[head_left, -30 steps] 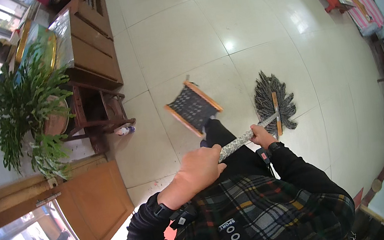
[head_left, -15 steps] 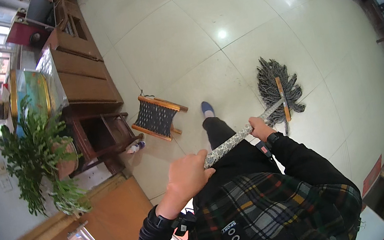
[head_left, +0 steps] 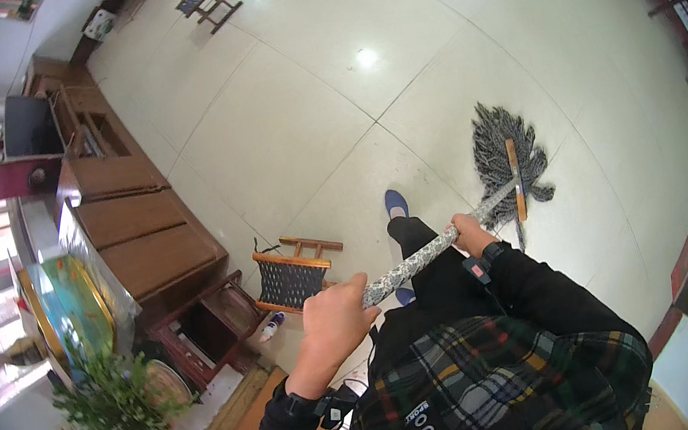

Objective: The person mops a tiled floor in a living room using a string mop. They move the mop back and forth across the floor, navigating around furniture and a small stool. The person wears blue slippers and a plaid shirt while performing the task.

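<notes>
A mop (head_left: 410, 266) with a pale, patterned handle slants across in front of me. My left hand (head_left: 332, 318) is closed round its upper end, with the thumb along the top. Farther down the shaft, my right hand (head_left: 472, 233) is wrapped round the handle. The mop's grey and black strands (head_left: 498, 147) lie spread on the tiled floor ahead to the right. A wooden crossbar (head_left: 516, 180) sits across the strands where the handle meets them.
A folding stool (head_left: 290, 279) with a dark woven seat stands left of my feet, and another stool (head_left: 204, 3) is farther off. Wooden cabinets (head_left: 140, 236) line the left side, beside a dark wooden stand (head_left: 197, 335) and a leafy potted plant (head_left: 116, 418). My blue shoe (head_left: 395, 202) is forward.
My view has turned and moved forward, so the near stool and cabinets sit lower and the far stool shows more fully. Both hands keep their hold on the mop.
</notes>
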A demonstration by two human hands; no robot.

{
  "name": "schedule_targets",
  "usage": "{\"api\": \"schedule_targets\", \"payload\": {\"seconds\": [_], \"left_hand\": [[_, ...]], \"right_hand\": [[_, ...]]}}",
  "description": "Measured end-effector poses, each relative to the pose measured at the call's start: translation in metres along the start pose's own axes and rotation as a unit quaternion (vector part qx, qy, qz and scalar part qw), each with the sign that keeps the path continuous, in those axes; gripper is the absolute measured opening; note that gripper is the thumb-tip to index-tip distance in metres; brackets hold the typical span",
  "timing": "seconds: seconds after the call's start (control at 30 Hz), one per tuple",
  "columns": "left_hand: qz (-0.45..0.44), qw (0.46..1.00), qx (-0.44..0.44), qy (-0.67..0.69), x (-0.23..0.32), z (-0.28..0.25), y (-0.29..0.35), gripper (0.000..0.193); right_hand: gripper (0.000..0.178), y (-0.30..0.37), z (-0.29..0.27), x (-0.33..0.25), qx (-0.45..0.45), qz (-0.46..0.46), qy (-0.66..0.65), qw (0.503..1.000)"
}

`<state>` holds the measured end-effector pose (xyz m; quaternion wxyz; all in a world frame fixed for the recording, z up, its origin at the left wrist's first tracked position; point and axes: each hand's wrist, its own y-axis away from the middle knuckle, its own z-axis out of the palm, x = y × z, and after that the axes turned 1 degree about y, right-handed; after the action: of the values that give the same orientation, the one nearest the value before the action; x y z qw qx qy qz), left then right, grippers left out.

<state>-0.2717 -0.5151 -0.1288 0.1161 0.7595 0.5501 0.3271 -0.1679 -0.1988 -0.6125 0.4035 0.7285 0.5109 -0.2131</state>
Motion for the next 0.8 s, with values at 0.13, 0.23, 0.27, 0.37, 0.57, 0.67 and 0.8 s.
{"api": "schedule_targets", "payload": {"seconds": [0.13,0.23,0.27,0.37,0.57,0.67,0.8], "left_hand": [[0.005,0.999,-0.047,0.007,0.004,-0.01,-0.086,0.041],[0.038,0.997,-0.056,0.037,0.003,0.006,-0.145,0.041],[0.051,0.996,-0.058,0.048,0.002,0.016,-0.163,0.041],[0.077,0.99,-0.091,0.075,0.003,0.049,-0.201,0.037],[0.098,0.965,-0.233,0.063,-0.009,0.072,-0.259,0.041],[0.11,0.965,-0.226,0.069,-0.022,0.049,-0.275,0.04],[0.119,0.969,-0.21,0.053,-0.049,-0.011,-0.291,0.041]], "right_hand": [[0.025,-0.044,-0.043,-0.015,-0.061,-0.008,0.096,0.993],[0.018,-0.076,-0.069,-0.03,-0.091,0.022,0.194,0.977],[0.02,-0.087,-0.071,-0.031,0.001,0.187,-0.09,0.978],[0.034,-0.111,-0.066,-0.025,0.213,0.53,-0.576,0.585],[0.027,-0.135,-0.043,-0.007,0.194,0.549,-0.597,0.551],[0.021,-0.142,-0.051,-0.026,0.157,0.558,-0.615,0.535],[0.005,-0.172,-0.064,-0.088,-0.08,0.092,0.089,0.989]]}}
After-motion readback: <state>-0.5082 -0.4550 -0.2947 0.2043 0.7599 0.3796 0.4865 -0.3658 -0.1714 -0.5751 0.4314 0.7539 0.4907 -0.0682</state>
